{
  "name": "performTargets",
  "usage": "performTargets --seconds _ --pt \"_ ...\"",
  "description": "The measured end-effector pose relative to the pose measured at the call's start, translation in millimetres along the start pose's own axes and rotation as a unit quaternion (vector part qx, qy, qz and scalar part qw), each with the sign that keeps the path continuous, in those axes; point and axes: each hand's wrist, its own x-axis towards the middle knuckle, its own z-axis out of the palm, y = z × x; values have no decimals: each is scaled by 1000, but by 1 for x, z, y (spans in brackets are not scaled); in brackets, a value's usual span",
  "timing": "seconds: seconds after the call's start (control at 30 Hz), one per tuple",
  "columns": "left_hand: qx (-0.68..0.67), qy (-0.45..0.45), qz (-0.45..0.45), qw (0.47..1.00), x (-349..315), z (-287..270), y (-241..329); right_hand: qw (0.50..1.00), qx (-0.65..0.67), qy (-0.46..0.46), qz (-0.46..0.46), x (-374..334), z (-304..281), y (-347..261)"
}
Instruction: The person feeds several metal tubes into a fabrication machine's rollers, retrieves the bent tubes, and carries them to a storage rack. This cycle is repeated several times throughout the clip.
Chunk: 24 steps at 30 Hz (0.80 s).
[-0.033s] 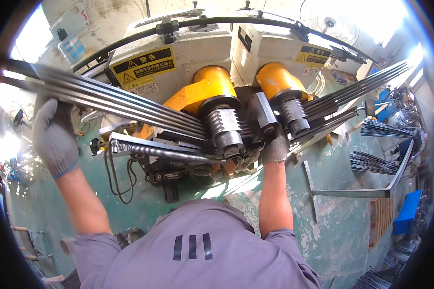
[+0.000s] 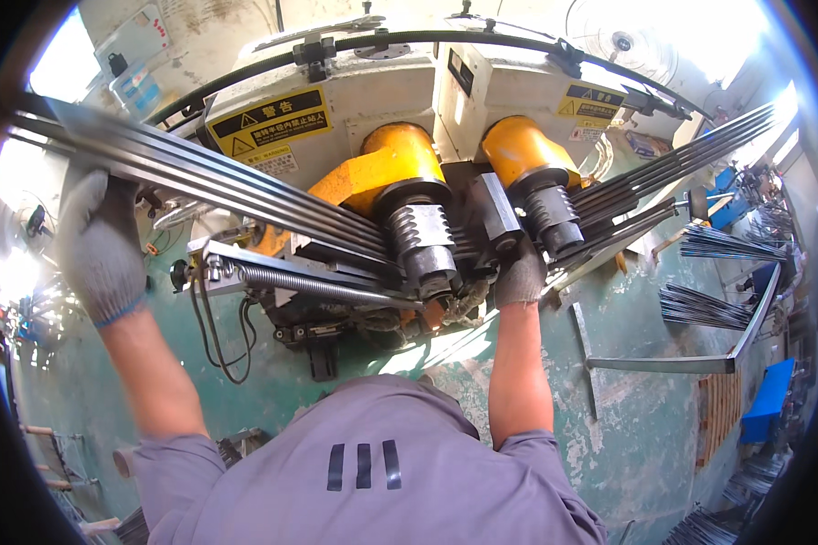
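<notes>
Two gloved hands (left [image 2: 100, 250], right [image 2: 521, 275]) clasp the steel rods [image 2: 245, 186] at the rollers [image 2: 423, 245].

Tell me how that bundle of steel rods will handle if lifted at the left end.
The rods are long and thin, so probably heavy and a bit springy. They look smooth, so they may slide apart; the gloved left hand grips several. The rollers likely pin them.

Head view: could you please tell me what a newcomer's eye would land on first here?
Two yellow roller housings sit at top centre of the bending machine, with grooved dark rollers below them. A bundle of long steel rods runs from upper left through the rollers and out to the right. The gloved left hand grips the rods at far left; the gloved right hand rests by the right roller.
</notes>
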Motion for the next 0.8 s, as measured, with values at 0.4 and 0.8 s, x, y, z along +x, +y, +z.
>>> performTargets --seconds 0.4,0.8 --pt "161 -70 46 983 7 201 48 987 152 8 40 33 6 1" --pt "201 -244 80 945 41 270 8 996 84 -5 -17 29 15 2"
